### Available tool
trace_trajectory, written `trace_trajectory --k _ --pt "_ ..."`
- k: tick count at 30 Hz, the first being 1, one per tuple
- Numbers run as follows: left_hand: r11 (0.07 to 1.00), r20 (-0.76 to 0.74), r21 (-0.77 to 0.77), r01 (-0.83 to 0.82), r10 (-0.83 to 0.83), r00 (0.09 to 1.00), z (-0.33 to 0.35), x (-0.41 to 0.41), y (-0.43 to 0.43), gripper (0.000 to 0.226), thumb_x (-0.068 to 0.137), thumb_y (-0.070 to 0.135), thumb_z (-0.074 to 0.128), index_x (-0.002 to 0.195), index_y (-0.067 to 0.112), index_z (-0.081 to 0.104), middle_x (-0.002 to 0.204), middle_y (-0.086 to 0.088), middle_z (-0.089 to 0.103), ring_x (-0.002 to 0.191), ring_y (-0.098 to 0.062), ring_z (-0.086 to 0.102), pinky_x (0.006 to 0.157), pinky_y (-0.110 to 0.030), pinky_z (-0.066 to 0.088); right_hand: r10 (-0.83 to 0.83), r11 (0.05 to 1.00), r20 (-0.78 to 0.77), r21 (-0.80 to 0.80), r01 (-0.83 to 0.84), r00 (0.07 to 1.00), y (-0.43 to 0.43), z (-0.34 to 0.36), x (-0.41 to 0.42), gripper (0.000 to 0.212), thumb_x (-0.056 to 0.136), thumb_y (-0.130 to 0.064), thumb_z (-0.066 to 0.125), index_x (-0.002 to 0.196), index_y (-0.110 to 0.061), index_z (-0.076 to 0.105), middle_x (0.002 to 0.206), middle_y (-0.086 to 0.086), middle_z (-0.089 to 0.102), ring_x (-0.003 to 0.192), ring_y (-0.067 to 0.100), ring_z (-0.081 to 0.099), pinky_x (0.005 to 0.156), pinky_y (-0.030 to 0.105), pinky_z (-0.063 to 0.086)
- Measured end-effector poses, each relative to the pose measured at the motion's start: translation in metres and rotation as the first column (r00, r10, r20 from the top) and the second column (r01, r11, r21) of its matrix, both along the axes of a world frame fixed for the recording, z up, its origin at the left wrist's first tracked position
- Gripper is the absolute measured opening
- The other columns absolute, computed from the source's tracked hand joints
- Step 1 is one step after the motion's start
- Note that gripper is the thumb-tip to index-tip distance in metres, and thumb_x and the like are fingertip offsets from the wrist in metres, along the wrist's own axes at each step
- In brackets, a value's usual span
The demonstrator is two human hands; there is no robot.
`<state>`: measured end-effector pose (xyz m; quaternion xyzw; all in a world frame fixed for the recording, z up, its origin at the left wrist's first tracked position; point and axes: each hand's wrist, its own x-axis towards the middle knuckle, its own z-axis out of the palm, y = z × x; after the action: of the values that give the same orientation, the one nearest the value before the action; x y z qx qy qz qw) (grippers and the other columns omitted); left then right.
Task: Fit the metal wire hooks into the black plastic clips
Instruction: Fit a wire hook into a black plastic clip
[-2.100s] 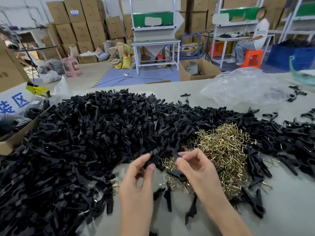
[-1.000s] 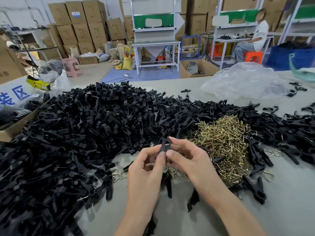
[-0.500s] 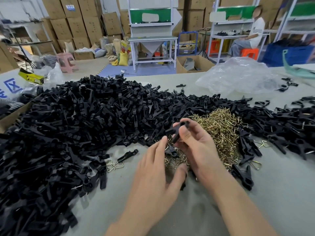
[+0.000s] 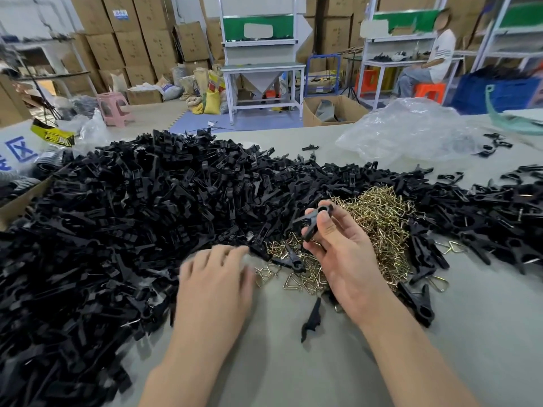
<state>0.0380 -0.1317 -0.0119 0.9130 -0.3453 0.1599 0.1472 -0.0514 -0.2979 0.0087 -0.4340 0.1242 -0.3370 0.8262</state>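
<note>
A big heap of black plastic clips [image 4: 132,218] covers the left and middle of the grey table [image 4: 470,333]. A pile of gold wire hooks [image 4: 379,218] lies right of centre. My right hand [image 4: 343,257] pinches one black clip [image 4: 313,220] between thumb and fingers, held above the hooks. My left hand [image 4: 217,283], blurred by motion, lies flat with fingers spread, fingertips at the near edge of the clip heap, holding nothing that I can see. Loose hooks [image 4: 296,282] and a single clip [image 4: 291,259] lie between the hands.
More black clips [image 4: 499,218] spread to the right, and one lies near my right wrist [image 4: 311,318]. A crumpled clear plastic bag [image 4: 411,133] sits at the back right. A cardboard box [image 4: 20,198] stands at the left edge. A person sits at a far bench.
Both hands held one clip together a second ago. Now the right hand alone holds the clip, raised, and the left hand has let go and moved left toward the clip heap.
</note>
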Motion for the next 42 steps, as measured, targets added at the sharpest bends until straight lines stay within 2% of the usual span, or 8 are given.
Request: trace_trajectory --k 4,11,19,22,25,30,36,42 --pt "0.99 -0.047 0.085 0.11 -0.107 0.993 -0.006 -0.01 -0.011 0.034 0.095 0.049 0.05 0.113 0.029 0.07 0.113 0.009 0.064 0.108 -0.019 0.059 0.094 -0.038 0.039 0.0 1.0 -0.009 0.012 0.0 1.0 0.001 0.0 0.0 0.031 0.08 -0.02 0.067 0.111 -0.015 0.064 0.097 0.001 0.074 0.078 0.012 0.067 0.071 0.027 0.055" --pt "0.989 -0.07 0.025 0.148 -0.146 0.987 -0.002 -0.008 -0.012 0.037 0.101 0.047 0.029 0.105 0.032 0.063 0.108 0.017 0.059 0.106 -0.01 0.055 0.09 -0.028 0.035 0.044 0.996 0.004 0.071 -0.045 0.999 0.0 -0.004 0.003 0.028 0.082 -0.016 0.066 0.109 -0.015 0.064 0.097 0.002 0.075 0.085 0.013 0.069 0.079 0.028 0.057" --pt "0.982 -0.261 -0.161 0.093 -0.133 0.956 0.01 -0.012 -0.007 0.031 0.095 0.061 0.03 0.096 0.039 0.052 0.085 0.018 0.066 0.077 -0.001 0.06 0.07 -0.024 0.044 0.107 0.986 0.02 0.125 -0.109 0.994 0.003 -0.01 0.008 0.022 0.085 -0.014 0.065 0.107 -0.012 0.065 0.104 0.014 0.072 0.09 0.024 0.068 0.081 0.031 0.061" --pt "0.91 -0.329 -0.407 0.085 -0.233 0.915 0.011 -0.012 -0.009 0.019 0.098 0.052 0.041 0.096 0.043 0.057 0.078 0.021 0.062 0.079 0.002 0.058 0.069 -0.017 0.043 0.116 0.98 0.04 0.157 -0.121 0.992 0.002 -0.009 0.008 0.021 0.086 -0.013 0.063 0.107 -0.012 0.066 0.103 0.013 0.072 0.089 0.024 0.07 0.079 0.03 0.061" --pt "0.789 -0.424 -0.614 0.034 -0.366 0.828 0.012 -0.013 -0.013 0.028 0.105 0.019 0.047 0.113 0.04 0.063 0.084 0.013 0.06 0.08 0.0 0.056 0.075 -0.014 0.041 0.129 0.976 0.058 0.169 -0.138 0.99 0.003 -0.009 0.009 0.026 0.086 -0.013 0.062 0.112 -0.011 0.065 0.103 0.013 0.074 0.095 0.024 0.073 0.081 0.029 0.061" --pt "0.577 -0.616 -0.777 -0.252 -0.615 0.492 0.02 -0.017 -0.019 0.026 0.1 -0.001 0.053 0.113 0.016 0.068 0.081 -0.002 0.075 0.069 -0.007 0.066 0.066 -0.017 0.053 0.165 0.972 0.075 0.159 -0.175 0.984 0.008 -0.009 0.01 0.028 0.085 -0.014 0.063 0.113 -0.012 0.067 0.104 0.014 0.073 0.095 0.022 0.073 0.084 0.03 0.06" --pt "0.511 -0.637 -0.755 -0.411 -0.72 0.274 0.02 -0.021 -0.021 0.013 0.093 0.009 0.064 0.095 0.009 0.078 0.086 -0.015 0.075 0.066 -0.017 0.068 0.062 -0.023 0.058 0.273 0.955 0.086 0.093 -0.28 0.958 0.011 -0.01 0.01 0.028 0.091 -0.009 0.059 0.119 -0.009 0.062 0.109 0.017 0.071 0.1 0.026 0.07 0.088 0.033 0.059" --pt "0.475 -0.63 -0.691 -0.545 -0.765 0.133 0.018 -0.022 -0.025 0.017 0.078 0.018 0.072 0.088 0.007 0.078 0.077 -0.007 0.07 0.063 -0.011 0.065 0.057 -0.022 0.057 0.291 0.954 0.08 0.045 -0.295 0.953 0.015 -0.011 0.01 0.024 0.09 -0.007 0.059 0.113 -0.01 0.065 0.105 0.014 0.073 0.1 0.024 0.071 0.087 0.03 0.058"
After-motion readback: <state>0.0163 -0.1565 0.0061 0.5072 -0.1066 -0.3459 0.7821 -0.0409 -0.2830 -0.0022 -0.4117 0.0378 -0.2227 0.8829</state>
